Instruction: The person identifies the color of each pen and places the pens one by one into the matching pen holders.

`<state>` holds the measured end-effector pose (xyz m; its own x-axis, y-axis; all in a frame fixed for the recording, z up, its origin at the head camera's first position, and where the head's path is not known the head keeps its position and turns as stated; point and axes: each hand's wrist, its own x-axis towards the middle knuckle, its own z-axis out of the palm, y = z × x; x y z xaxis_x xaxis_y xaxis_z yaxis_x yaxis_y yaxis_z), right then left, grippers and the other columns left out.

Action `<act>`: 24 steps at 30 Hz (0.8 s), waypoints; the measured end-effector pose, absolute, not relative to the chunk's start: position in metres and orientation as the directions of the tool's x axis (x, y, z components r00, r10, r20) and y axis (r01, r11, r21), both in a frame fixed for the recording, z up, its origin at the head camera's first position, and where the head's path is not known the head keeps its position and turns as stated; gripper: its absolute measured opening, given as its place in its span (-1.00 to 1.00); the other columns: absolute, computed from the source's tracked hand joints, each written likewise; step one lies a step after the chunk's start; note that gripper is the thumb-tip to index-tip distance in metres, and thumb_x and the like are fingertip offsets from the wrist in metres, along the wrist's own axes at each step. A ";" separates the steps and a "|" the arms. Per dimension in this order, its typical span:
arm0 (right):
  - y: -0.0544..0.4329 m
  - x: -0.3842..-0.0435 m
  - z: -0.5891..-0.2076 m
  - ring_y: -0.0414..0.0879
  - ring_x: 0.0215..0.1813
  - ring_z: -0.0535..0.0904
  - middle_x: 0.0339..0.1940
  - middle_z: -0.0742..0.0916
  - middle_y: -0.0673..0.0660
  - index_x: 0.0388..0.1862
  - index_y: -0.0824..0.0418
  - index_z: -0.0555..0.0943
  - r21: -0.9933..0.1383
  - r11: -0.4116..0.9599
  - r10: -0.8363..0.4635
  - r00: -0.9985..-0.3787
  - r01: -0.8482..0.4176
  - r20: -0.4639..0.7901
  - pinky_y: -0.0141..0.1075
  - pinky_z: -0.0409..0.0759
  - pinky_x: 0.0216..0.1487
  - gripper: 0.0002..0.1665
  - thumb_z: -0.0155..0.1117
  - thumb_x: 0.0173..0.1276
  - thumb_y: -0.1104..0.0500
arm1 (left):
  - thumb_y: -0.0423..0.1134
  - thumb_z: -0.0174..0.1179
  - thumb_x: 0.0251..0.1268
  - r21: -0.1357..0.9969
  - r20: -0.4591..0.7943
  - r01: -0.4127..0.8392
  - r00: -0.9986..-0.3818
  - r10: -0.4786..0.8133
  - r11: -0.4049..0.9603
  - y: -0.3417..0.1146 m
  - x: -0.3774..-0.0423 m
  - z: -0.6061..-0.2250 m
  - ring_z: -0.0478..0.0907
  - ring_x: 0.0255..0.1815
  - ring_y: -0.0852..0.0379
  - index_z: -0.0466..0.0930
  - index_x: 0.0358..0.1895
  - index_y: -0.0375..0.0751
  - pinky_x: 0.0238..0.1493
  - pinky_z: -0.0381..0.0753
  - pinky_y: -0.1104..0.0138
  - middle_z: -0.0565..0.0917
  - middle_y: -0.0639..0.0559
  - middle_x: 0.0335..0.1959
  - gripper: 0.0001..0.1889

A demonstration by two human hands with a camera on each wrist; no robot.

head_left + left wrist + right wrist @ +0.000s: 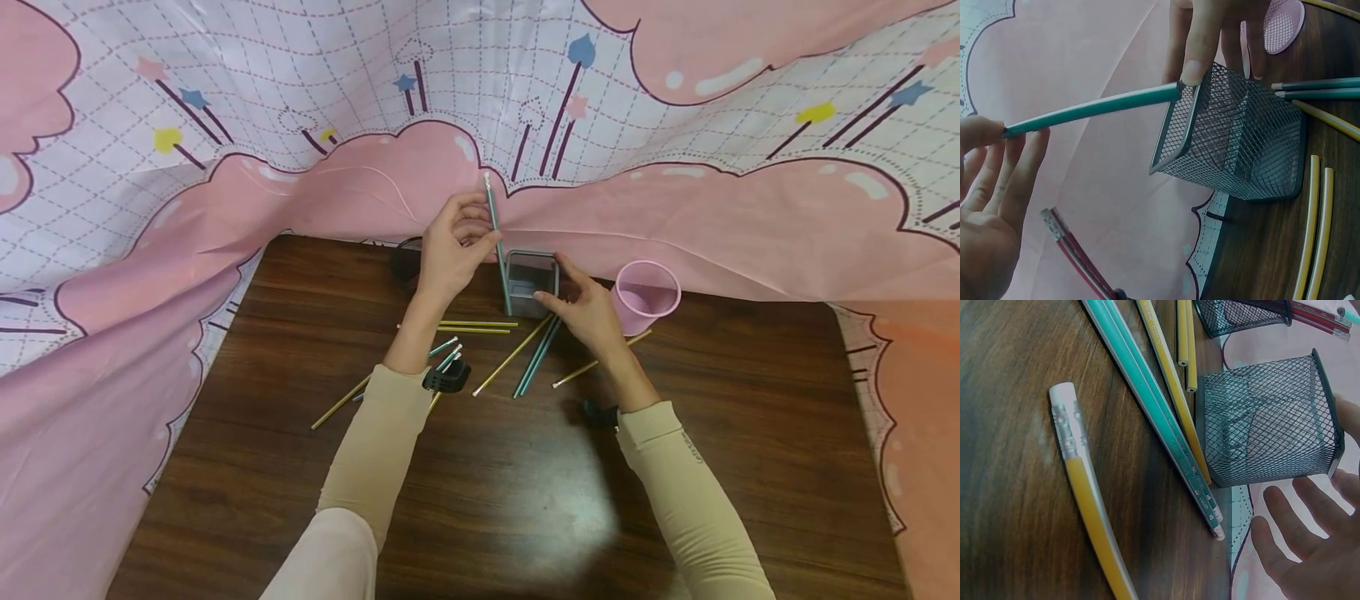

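My left hand (pixel 452 246) pinches a green pencil (pixel 493 208) between thumb and fingertips, its white eraser end pointing up. In the left wrist view, the pencil (pixel 1104 111) slants across with its far end right at the rim of a dark square mesh pencil holder (pixel 1241 137). My right hand (pixel 588 312) grips that holder by the rim, thumb on the near side and a finger on the far side. The right wrist view has the holder (pixel 1266 422) standing on the table with my fingers about its top edge.
A pink mesh cup (pixel 636 312) stands right of the holder. Behind my left wrist is another dark mesh holder (pixel 1241 315) with red pencils (pixel 1319 317). Yellow pencils (pixel 510 357) and green pencils (pixel 536 360) lie on the wooden table (pixel 525 492). A pink patterned cloth (pixel 360 187) hangs behind.
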<state>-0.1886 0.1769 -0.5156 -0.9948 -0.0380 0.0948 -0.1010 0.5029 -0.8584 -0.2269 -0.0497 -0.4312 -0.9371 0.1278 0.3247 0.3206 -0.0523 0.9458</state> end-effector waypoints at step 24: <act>0.176 -0.186 -0.518 0.01 0.02 0.69 0.09 0.72 0.27 0.52 -0.03 0.34 -0.858 0.509 -0.019 -0.997 -0.072 0.072 -0.10 0.63 -0.08 -0.09 0.50 0.22 -0.08 | -0.43 0.36 0.23 0.910 0.343 0.351 -0.936 0.075 0.221 -0.020 -0.235 -0.431 0.71 -0.24 0.11 0.51 0.01 -0.28 -0.32 0.69 0.35 0.68 -0.09 -0.23 -0.68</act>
